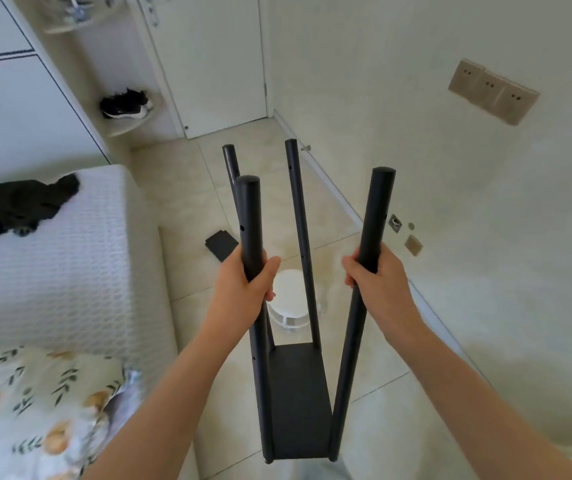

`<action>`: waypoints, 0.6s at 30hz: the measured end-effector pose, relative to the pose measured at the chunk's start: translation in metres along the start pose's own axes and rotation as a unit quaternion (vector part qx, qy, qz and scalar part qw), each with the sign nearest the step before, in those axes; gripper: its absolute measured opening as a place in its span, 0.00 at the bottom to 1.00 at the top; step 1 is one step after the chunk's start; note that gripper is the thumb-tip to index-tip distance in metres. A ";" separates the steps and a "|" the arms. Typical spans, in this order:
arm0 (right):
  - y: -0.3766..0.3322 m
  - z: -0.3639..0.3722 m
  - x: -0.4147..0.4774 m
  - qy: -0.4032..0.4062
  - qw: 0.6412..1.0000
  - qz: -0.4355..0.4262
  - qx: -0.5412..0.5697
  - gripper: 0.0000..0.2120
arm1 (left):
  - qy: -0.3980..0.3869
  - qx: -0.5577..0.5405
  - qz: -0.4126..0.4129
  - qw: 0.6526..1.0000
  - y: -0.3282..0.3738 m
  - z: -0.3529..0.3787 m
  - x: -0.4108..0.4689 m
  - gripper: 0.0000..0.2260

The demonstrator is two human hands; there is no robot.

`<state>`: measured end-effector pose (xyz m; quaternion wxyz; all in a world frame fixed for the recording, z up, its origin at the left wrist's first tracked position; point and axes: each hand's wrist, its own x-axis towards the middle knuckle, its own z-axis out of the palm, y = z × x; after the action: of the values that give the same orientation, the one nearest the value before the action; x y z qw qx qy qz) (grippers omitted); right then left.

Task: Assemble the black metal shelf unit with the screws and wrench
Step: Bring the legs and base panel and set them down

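Note:
The black metal shelf unit stands upright below me: a black shelf panel (298, 400) at the bottom with several black poles rising from it. My left hand (246, 289) grips the near left pole (250, 216) around its middle. My right hand (374, 282) grips the near right pole (376, 216) at about the same height. The two far poles (296, 209) stand free behind. A loose black shelf panel (221, 244) lies on the tiled floor beyond the unit. No screws or wrench are visible.
A bed with a white mattress (70, 258) and a floral quilt (35, 403) is close on the left. A white round stool (291, 303) stands on the floor behind the poles. The wall (485, 237) runs close on the right, a door (215, 64) ahead.

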<state>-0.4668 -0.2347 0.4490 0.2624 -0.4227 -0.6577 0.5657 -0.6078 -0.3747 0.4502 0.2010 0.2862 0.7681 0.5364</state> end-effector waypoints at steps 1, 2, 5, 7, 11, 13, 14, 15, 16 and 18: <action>-0.001 0.007 0.013 -0.010 1.000 0.000 -0.004 0.04 | 0.004 0.001 -0.007 1.000 -0.002 -0.003 0.010 0.09; -0.002 0.013 0.027 -0.021 1.000 -0.001 -0.008 0.05 | 0.008 0.002 -0.012 1.000 -0.004 -0.005 0.021 0.09; -0.006 0.033 0.070 -0.051 0.999 0.004 -0.012 0.04 | 0.028 0.007 -0.028 0.999 -0.008 -0.013 0.057 0.08; -0.012 0.045 0.100 -0.066 0.998 0.010 -0.019 0.04 | 0.044 0.015 -0.037 0.998 -0.008 -0.018 0.081 0.08; -0.024 0.062 0.157 -0.107 0.993 0.025 -0.038 0.03 | 0.059 0.019 -0.069 0.996 -0.011 -0.026 0.129 0.07; -0.030 0.070 0.183 -0.122 0.991 0.024 -0.044 0.03 | 0.063 0.012 -0.079 0.995 -0.013 -0.031 0.150 0.05; -0.033 0.075 0.194 -0.129 0.990 0.022 -0.049 0.03 | 0.067 0.009 -0.083 0.994 -0.015 -0.034 0.160 0.05; -0.036 0.080 0.205 -0.136 0.989 0.022 -0.055 0.04 | 0.072 0.009 -0.088 0.993 -0.017 -0.037 0.169 0.05; -0.038 0.086 0.214 -0.144 0.987 0.024 -0.062 0.04 | 0.075 0.011 -0.095 0.993 -0.020 -0.041 0.178 0.05; -0.040 0.099 0.232 -0.159 0.984 0.034 -0.070 0.04 | 0.079 0.021 -0.108 0.991 -0.026 -0.047 0.196 0.06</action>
<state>-0.6759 -0.0884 0.4349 0.1048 -0.3671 -0.7142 0.5867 -0.7909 -0.2862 0.4417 0.1904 0.1628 0.8190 0.5162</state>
